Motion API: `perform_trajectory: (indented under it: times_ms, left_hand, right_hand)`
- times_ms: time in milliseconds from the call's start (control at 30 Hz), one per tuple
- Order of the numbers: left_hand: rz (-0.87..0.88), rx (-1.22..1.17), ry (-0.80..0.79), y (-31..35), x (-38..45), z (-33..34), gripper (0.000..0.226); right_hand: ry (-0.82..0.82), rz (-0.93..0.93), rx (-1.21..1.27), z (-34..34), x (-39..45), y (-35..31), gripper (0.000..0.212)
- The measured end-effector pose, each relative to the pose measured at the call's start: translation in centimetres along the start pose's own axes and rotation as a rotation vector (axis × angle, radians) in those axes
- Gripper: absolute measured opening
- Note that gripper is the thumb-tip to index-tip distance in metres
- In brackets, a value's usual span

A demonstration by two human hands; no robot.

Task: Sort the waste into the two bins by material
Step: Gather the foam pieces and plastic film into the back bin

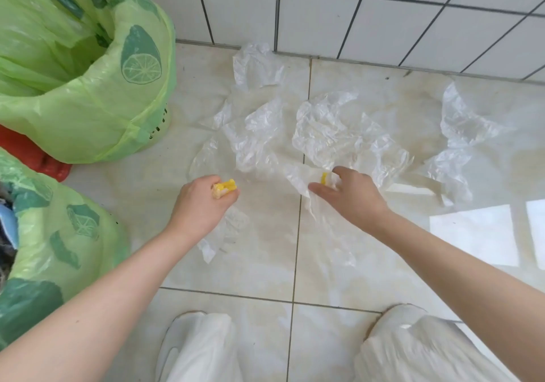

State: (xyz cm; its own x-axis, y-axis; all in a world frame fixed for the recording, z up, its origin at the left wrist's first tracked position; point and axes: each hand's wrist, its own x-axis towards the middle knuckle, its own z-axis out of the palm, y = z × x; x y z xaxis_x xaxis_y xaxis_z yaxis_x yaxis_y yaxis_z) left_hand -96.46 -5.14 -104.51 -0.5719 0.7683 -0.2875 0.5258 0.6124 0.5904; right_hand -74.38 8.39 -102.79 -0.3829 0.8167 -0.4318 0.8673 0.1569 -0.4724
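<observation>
Here the left hand (203, 201) curls round a yellow scrap (224, 188), the near bin (67, 228) just to its left and closer than the far bin (118, 92); the right hand (351, 195) pinches a second scrap (324, 178) through clear film (298, 181). Beyond, crumpled bags (324, 128) lie across the floor (265, 263) toward the wall (354, 21); both arms reach forward, palms down.

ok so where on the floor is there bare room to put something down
Bare tile lies between the two knees, below the left hand and right hand, and along the wall base right of the upper plastic bag. It is crowded in the middle, where crumpled plastic bags spread, and at left by the green-lined bins.
</observation>
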Motion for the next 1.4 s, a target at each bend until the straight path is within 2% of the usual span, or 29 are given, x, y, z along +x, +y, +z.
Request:
perform_trajectory:
  times_ms: [133,233,400,500,600,667,733,833,933,1033,1167,1300,1400]
  left_hand:
    - [-0.038,0.045,-0.024,0.1,-1.5,-0.2,0.034]
    - [-0.120,-0.049,-0.005,-0.1,-2.0,-0.7,0.027]
    - [-0.176,-0.162,-0.040,-0.2,-2.4,-1.6,0.035]
    - [-0.168,-0.208,-0.037,-0.2,-2.0,-1.4,0.034]
    - [-0.136,-0.129,0.023,-0.3,-1.0,-0.5,0.021]
    - [-0.132,-0.015,0.042,-0.5,-0.2,0.1,0.033]
    - [-0.122,0.105,-0.021,-0.7,0.6,0.3,0.059]
    - [-0.038,0.323,-0.192,-1.1,1.6,0.1,0.082]
    - [-0.007,0.441,-0.295,-1.8,1.8,0.3,0.080]
    - [0.027,0.526,-0.237,-2.2,0.4,0.6,0.073]
    - [0.074,0.614,-0.176,-2.5,-2.4,1.0,0.079]
    - [0.052,0.520,-0.222,-3.3,-3.8,1.6,0.087]
    - [-0.006,0.463,-0.296,-4.0,-4.1,1.8,0.086]
  right_hand:
    - [0.012,0.034,0.019,0.7,-1.7,1.8,0.035]
    - [0.057,0.024,-0.005,0.4,-2.2,3.2,0.019]
    - [0.069,0.033,0.035,-0.8,-2.2,4.7,0.006]
    - [0.044,-0.033,0.070,-0.6,-2.0,4.9,0.014]
    - [-0.081,-0.098,-0.007,0.3,-1.4,5.2,0.039]
    - [-0.194,-0.111,-0.111,1.0,-0.9,5.6,0.055]
    - [-0.222,-0.108,-0.175,1.7,-0.7,5.7,0.062]
    - [-0.188,-0.125,-0.233,2.6,-1.4,5.3,0.057]
    - [-0.175,-0.199,-0.305,3.6,-2.8,5.2,0.045]
    - [-0.192,-0.255,-0.376,4.5,-3.6,5.4,0.032]
    - [-0.234,-0.316,-0.414,4.8,-4.2,5.4,0.025]
    - [-0.207,-0.347,-0.346,4.3,-4.5,4.9,0.028]
    - [-0.106,-0.310,-0.281,3.9,-4.2,4.2,0.046]
